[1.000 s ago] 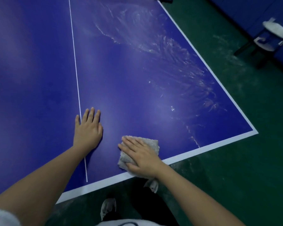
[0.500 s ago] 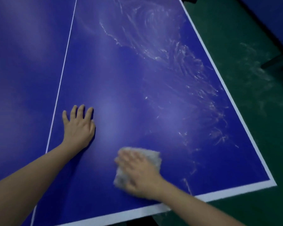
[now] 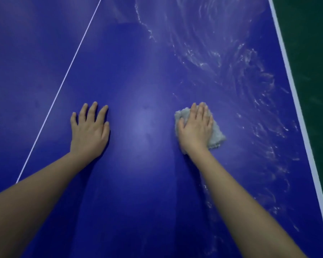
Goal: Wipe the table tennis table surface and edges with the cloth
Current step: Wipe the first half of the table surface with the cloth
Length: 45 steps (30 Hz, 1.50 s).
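The blue table tennis table [image 3: 142,58] fills the view. My right hand [image 3: 196,129] lies flat on a small grey-white cloth [image 3: 215,135], pressing it onto the surface right of centre; most of the cloth is hidden under the palm. My left hand [image 3: 90,129] rests flat on the bare table, fingers spread, holding nothing, just right of the thin white centre line [image 3: 63,81]. Whitish wet swirl marks [image 3: 222,58] spread across the right side of the table, beyond and beside the cloth.
The white side edge line [image 3: 295,94] of the table runs down the right. Beyond it lies dark green floor [image 3: 313,53]. The near end edge of the table is out of view.
My right hand has pushed the cloth away from the near end edge, farther onto the table. The view has moved forward over the table, so the end edge and the stool have left the frame.
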Motion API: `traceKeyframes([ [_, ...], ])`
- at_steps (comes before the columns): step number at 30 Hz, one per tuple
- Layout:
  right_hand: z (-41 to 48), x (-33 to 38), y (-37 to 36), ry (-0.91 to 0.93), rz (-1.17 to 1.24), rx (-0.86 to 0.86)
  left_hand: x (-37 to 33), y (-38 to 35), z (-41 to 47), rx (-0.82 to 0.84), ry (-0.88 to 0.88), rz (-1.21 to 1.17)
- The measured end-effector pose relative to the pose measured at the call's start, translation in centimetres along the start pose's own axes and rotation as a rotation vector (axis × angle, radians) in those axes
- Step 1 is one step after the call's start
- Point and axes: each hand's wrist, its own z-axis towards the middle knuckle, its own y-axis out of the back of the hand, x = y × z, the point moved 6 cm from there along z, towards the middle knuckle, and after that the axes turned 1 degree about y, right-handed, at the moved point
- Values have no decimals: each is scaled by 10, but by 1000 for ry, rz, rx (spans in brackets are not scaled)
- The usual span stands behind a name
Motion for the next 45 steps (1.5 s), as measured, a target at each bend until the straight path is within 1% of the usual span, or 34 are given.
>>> traceKeyframes([
  [1,-14,18,-5,85,24,17,1,0,0,7,4,5],
  [2,-32,41,-11,254,65,45,1,-1,0,16,5,8],
  [3,-56,66,-14,468,90,81,1,-1,0,25,7,10],
  [4,-81,87,-17,686,73,95,1,-1,1,32,9,12],
  [5,-98,99,-18,865,27,100,1,-2,2,38,9,17],
  [6,-103,104,-22,982,-15,127,1,-3,2,43,7,25],
  [7,-96,106,-24,1045,-26,177,1,-4,2,46,7,32],
  [8,-80,104,-25,1061,-24,217,2,-4,2,46,9,36],
  [9,-57,101,-25,1036,-14,252,3,-4,3,45,14,34],
  [10,-28,97,-22,983,5,248,3,-4,3,46,17,31],
  [12,43,81,-11,810,38,195,4,-4,4,51,21,23],
  [14,117,50,5,563,63,99,4,-3,4,54,25,16],
  [16,178,-2,21,230,70,-33,3,-2,3,56,32,13],
  [18,204,-54,31,-90,62,-107,3,-1,3,58,39,12],
  [19,204,-70,29,-198,76,-106,2,-1,4,59,41,12],
  [20,196,-75,25,-251,84,-100,2,-1,4,59,44,10],
  [21,183,-70,20,-254,77,-100,2,-1,4,59,45,8],
  [22,165,-59,16,-208,68,-102,2,-1,4,60,45,7],
  [23,142,-42,11,-115,71,-97,2,-1,3,60,45,7],
  [25,81,2,0,175,102,-36,2,-1,3,61,46,8],
  [27,2,44,-6,542,125,51,3,-1,4,60,44,6],
  [29,-69,60,-9,879,53,112,3,-1,4,55,42,2],
  [30,-91,57,-11,1014,1,155,3,-1,3,51,42,-1],
  [31,-101,49,-13,1103,-17,204,2,-1,3,48,42,-4],
  [32,-99,38,-12,1130,7,219,2,-1,3,44,41,-9],
  [33,-84,25,-8,1075,54,205,2,0,3,40,38,-14],
  [34,-59,9,-3,940,95,174,2,0,3,35,35,-17],
  [36,4,-42,9,546,90,81,3,-1,3,26,25,-25],
  [38,41,-102,22,180,45,28,4,-3,4,13,10,-29],
  [40,35,-135,27,-51,32,-4,5,-4,5,0,6,-32],
  [41,22,-132,24,-103,40,-19,5,-5,5,-6,9,-36],
  [42,2,-118,21,-103,54,-24,4,-4,4,-11,11,-42],
  [43,-23,-96,14,-60,75,-18,3,-4,4,-10,11,-48],
  [45,-82,-37,0,134,87,25,1,-2,2,5,5,-62],
])
